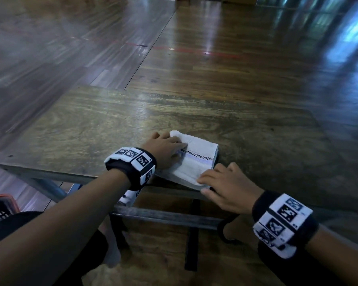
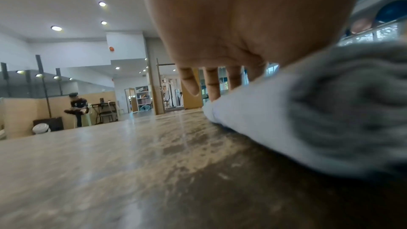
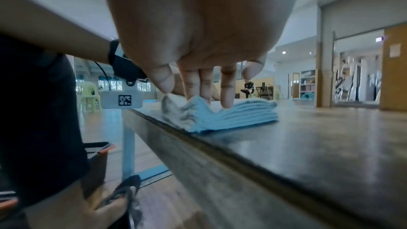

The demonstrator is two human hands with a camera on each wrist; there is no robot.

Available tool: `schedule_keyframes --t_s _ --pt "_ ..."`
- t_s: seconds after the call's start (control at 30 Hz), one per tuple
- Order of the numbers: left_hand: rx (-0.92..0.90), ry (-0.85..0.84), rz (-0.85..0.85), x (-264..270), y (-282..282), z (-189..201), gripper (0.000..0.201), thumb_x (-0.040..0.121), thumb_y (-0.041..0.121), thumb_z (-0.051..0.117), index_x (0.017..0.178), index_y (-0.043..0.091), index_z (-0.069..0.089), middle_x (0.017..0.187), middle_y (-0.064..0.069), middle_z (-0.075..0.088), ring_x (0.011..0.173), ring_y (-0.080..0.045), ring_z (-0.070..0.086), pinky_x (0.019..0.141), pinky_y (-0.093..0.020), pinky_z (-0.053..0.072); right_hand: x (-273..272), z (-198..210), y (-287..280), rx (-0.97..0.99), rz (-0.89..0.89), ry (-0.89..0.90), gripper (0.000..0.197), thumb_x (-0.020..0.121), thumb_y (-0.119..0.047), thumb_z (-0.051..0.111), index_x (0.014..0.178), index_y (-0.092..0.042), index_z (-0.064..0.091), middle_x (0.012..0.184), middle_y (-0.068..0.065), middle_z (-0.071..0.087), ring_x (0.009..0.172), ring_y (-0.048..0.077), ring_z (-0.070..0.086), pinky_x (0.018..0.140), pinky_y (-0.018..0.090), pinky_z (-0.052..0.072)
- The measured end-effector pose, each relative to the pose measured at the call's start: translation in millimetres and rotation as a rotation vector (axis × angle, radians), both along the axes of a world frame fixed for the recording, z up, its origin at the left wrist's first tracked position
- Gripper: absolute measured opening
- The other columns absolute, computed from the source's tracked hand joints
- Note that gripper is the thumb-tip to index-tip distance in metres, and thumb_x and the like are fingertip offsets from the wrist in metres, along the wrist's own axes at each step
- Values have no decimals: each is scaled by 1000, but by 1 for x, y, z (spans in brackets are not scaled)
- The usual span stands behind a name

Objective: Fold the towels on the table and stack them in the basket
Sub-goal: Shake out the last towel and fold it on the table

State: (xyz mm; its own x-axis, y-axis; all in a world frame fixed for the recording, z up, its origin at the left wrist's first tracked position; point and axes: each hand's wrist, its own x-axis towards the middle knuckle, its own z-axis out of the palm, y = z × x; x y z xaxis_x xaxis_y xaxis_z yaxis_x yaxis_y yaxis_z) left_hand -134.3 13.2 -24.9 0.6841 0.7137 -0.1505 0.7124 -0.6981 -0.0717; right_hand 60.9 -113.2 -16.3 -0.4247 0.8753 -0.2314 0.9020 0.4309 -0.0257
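A folded white towel (image 1: 196, 162) with a checkered stripe lies near the front edge of the wooden table (image 1: 91, 124). My left hand (image 1: 170, 149) rests flat on the towel's left side, fingers straight. My right hand (image 1: 215, 180) presses on the towel's near corner at the table edge, fingers extended. In the left wrist view the fingers (image 2: 211, 84) lie along the top of the towel (image 2: 275, 111). In the right wrist view the fingertips (image 3: 226, 93) push down into the stacked layers of the towel (image 3: 237, 116). The basket (image 1: 2, 203), dark with an orange rim, stands on the floor at my lower left.
The table's metal frame (image 1: 165, 217) runs below the front edge, over my knees. Wooden floor lies beyond the table. A person (image 2: 77, 107) sits far across the room beside a small desk. The basket's rim (image 3: 99, 147) shows left of the table leg.
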Motion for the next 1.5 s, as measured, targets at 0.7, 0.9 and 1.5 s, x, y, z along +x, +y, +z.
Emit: schedule_keyframes --t_s 0.7,0.9,1.5 --pt "-217 -525 318 19 -23 -19 18 89 21 56 101 11 65 108 -6 62 101 -23 56 82 -32 46 60 -9 72 -68 -359 370 10 87 -22 60 96 -19 63 96 -8 53 94 16 56 85 37 49" --pt "-253 -586 369 16 -13 -16 12 88 15 57 94 7 63 97 -14 67 92 -30 60 79 -36 50 60 -8 76 -89 -369 458 4 88 -23 56 91 -22 57 96 -2 62 89 17 60 80 39 52" --pt "-242 -632 394 8 -14 -21 13 89 8 51 97 4 61 102 -14 66 98 -29 58 78 -28 42 57 -9 76 -5 -462 621 2 87 -21 60 88 -20 59 93 -1 66 87 14 62 78 31 49"
